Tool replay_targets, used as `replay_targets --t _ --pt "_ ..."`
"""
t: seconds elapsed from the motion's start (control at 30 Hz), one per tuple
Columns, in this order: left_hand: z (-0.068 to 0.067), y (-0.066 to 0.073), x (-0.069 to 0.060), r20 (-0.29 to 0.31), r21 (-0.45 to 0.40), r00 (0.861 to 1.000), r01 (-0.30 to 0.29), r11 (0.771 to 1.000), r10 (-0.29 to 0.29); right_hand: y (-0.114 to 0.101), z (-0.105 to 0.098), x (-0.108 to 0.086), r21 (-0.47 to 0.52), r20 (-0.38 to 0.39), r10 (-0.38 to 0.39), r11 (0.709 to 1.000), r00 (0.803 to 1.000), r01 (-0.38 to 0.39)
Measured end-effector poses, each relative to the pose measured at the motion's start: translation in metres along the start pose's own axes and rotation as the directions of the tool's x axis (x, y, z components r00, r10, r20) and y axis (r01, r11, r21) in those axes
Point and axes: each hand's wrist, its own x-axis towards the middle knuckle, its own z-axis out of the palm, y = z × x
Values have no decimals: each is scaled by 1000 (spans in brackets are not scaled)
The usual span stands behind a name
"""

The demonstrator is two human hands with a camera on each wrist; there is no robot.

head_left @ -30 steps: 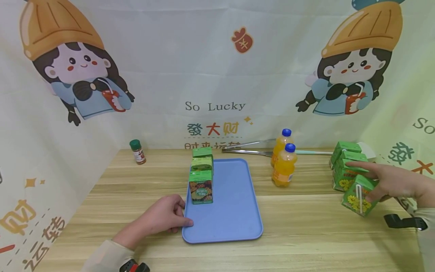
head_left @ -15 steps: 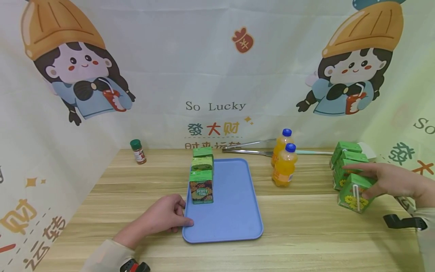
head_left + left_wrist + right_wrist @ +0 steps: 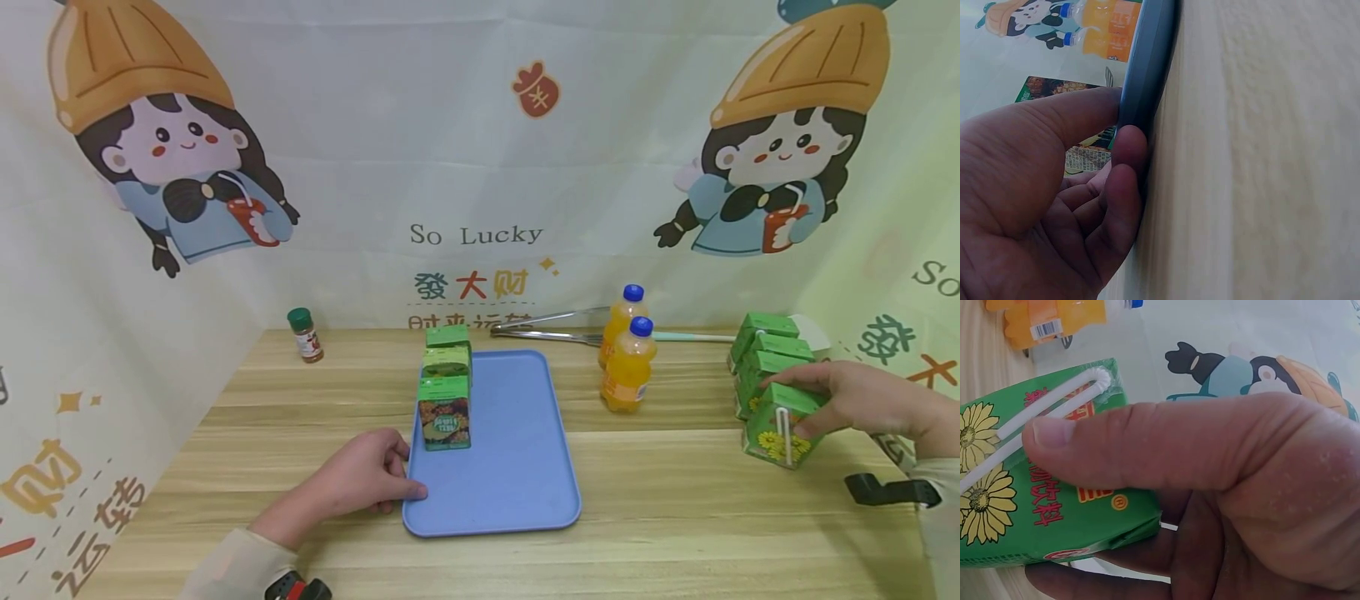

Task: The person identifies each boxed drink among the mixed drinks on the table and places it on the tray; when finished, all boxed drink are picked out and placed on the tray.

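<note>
In the head view my left hand (image 3: 366, 471) holds the near left edge of a blue tray (image 3: 521, 467), thumb on the rim; the left wrist view shows fingertips (image 3: 1129, 147) curled against the tray's side. Several green drink cartons (image 3: 446, 421) stand in a row along the tray's left side. At the right, my right hand (image 3: 862, 408) grips a green juice carton (image 3: 767, 442) with yellow flowers and a white straw (image 3: 1047, 406). Its thumb lies across the straw side. Behind it stand more green cartons (image 3: 776, 323), partly hidden by the hand.
Two orange drink bottles (image 3: 628, 375) with blue caps stand between tray and right-hand cartons. Behind them lie metal tongs (image 3: 551, 336) and a pale green handle (image 3: 693, 337). A green-capped seasoning jar (image 3: 304, 337) stands back left. A printed cloth (image 3: 480, 167) hangs behind the table.
The right hand has shifted the juice carton left and slightly back, to in front of the other cartons, and it looks less tilted. Its index finger has drawn in. Left hand and tray are unchanged.
</note>
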Motion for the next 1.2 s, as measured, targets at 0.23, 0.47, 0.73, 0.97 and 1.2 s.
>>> replay_targets --t 0.23,0.47,0.73,0.97,1.2 --pt "0 0 0 -1 -6 1000 4 1000 -4 3 1 1 76 29 -10 997 1000 8" --pt "0 0 0 -1 -10 1000 1 1000 -1 8 4 3 262 95 -37 965 995 11" --pt "0 -1 0 -1 -14 1000 -11 1000 11 7 6 5 240 81 -55 970 995 34" --pt "-1 -3 1 6 -11 1000 -14 1000 14 1 8 7 117 35 -27 993 999 23" --pt "-1 -1 0 1 -10 1000 -16 1000 16 -6 11 9 82 5 -31 996 1000 31"
